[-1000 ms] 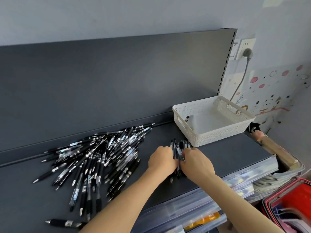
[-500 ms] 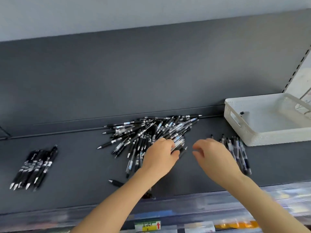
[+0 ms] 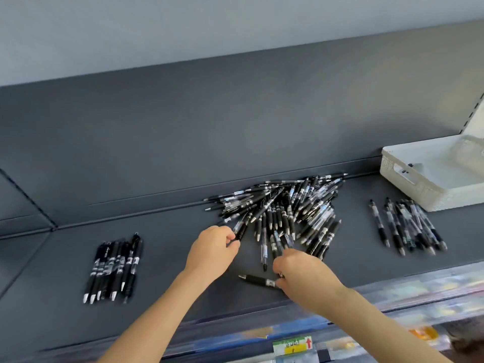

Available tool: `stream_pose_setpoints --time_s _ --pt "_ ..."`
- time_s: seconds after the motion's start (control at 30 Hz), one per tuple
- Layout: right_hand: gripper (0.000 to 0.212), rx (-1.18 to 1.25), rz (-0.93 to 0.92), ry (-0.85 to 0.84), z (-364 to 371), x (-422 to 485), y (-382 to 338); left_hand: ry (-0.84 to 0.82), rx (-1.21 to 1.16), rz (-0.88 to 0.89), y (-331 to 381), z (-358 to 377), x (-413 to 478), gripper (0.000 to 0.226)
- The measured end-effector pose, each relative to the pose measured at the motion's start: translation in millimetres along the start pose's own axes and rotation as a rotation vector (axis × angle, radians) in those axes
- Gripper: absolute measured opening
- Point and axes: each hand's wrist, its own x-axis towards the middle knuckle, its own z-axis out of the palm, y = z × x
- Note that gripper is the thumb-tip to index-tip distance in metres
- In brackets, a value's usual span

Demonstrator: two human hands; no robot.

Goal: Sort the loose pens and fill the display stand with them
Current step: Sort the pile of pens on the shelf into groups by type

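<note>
Both hands are in at the pile [image 3: 285, 213], a loose tangle of black and clear-barrelled pens on the dark shelf [image 3: 183, 260], its far side up against the back panel [image 3: 235, 127].

My left hand [image 3: 212, 247] is at the pile's left edge, thumb and fingertips curled in, pinching the near end of a black pen [image 3: 241, 227]. The rest of that pen slants up into the pile among the others.

My right hand [image 3: 301, 271] is at the pile's near edge, knuckles up, fingers curled down over the tips of the nearest pens. It's blurred there, so I can't tell whether it has hold of anything or only rests on them.

Just in front of the pile, a lone pen [image 3: 258, 280] lies crosswise on the shelf, tip pointing left, its other end running under my right hand.

Well left of the pile sits the left batch [image 3: 112, 268]: black pens laid side by side, tips toward me. Right of the pile, apart from it, is the right batch [image 3: 408, 226]: clear-barrelled pens, roughly parallel, tips toward me too.

Further right of the pile, a white basket [image 3: 432, 179] stands on the shelf, its near corner just beside the right batch.

Below the pile, on the shelf's front, there's a yellow-and-green price label [image 3: 293, 345] with a red arrow.
</note>
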Motion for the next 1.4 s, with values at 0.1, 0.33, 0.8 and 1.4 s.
stream_pose_setpoints --time_s 0.1,0.33,0.8,1.4 --pt "0.012 -0.035 0.051 -0.028 4.4 1.2 -8.1 -0.030 -0.013 0.016 -11.7 -1.6 8.0 0.019" --pt "0.012 0.012 0.225 0.037 9.8 0.4 -18.4 -0.080 0.010 0.035 -12.0 1.2 32.6 0.016" --pt "0.015 0.564 0.484 0.402 -24.5 17.3 39.2 -0.145 0.084 0.107 56.4 24.0 106.1 0.029" --pt "0.043 0.419 0.562 0.209 -36.0 86.2 39.4 -0.035 0.058 -0.091 -17.1 -14.9 54.5 0.011"
